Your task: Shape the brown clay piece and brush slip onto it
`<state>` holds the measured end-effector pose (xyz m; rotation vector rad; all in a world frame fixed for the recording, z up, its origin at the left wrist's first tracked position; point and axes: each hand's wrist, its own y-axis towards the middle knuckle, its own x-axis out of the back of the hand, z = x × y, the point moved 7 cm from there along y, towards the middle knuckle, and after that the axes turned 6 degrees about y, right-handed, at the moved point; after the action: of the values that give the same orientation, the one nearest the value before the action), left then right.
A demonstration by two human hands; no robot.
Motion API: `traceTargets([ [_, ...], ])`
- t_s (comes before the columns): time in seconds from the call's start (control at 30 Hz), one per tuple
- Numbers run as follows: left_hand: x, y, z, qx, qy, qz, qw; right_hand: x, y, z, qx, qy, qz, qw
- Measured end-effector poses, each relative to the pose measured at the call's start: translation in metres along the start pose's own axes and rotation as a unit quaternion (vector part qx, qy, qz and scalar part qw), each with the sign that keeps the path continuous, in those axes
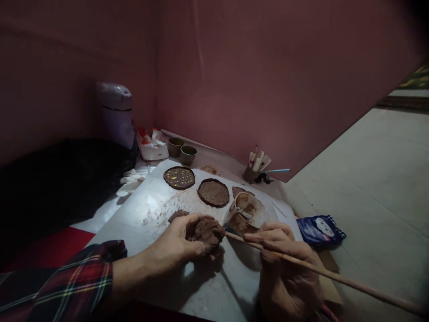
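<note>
My left hand is closed around a lump of brown clay, held just above the white work sheet. My right hand grips a long thin wooden stick like a pen; its tip touches the right side of the lump. Right behind the lump stands a clear cup smeared with clay water. Two flat round clay discs lie further back: one with yellow dots, one plain.
Two small green cups and a white packet sit near the pink wall. A holder with tools stands at the wall's foot. A blue packet lies on the right. A grey bin stands in the corner.
</note>
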<state>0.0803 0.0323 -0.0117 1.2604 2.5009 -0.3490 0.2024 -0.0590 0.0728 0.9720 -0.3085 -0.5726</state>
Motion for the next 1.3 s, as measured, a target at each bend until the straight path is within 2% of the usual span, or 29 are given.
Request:
traceTargets([
  [0.23, 0.003, 0.002, -0.003, -0.008, 0.003, -0.035, 0.999, 0.000, -0.003, -0.005, -0.008, -0.003, -0.010, 1.000],
  [0.47, 0.000, 0.001, 0.002, -0.009, -0.027, 0.006, 1.000, 0.011, 0.000, -0.011, -0.054, -0.002, -0.050, 0.997],
  [0.63, -0.005, -0.002, 0.000, 0.000, -0.043, 0.023, 0.999, 0.012, 0.008, -0.005, -0.041, 0.003, -0.043, 0.998],
  [0.77, -0.007, -0.003, 0.000, 0.005, -0.047, 0.029, 0.998, 0.014, 0.012, 0.000, -0.033, -0.011, -0.070, 0.997],
  [0.83, -0.006, -0.004, 0.002, 0.010, -0.040, 0.035, 0.999, 0.017, 0.011, -0.006, -0.063, -0.007, -0.091, 0.994],
  [1.0, -0.009, -0.007, 0.006, 0.029, -0.049, 0.058, 0.997, 0.026, 0.002, -0.040, -0.234, 0.018, -0.116, 0.965],
  [1.07, -0.009, -0.007, 0.005, 0.034, -0.057, 0.054, 0.996, 0.028, 0.000, -0.046, -0.265, 0.024, -0.124, 0.956],
  [1.13, -0.007, -0.007, 0.004, 0.030, -0.060, 0.046, 0.997, 0.029, 0.001, -0.040, -0.243, 0.016, -0.133, 0.961],
  [1.3, -0.004, -0.004, 0.007, 0.028, -0.048, 0.039, 0.998, 0.021, 0.011, -0.001, -0.087, -0.045, -0.102, 0.990],
])
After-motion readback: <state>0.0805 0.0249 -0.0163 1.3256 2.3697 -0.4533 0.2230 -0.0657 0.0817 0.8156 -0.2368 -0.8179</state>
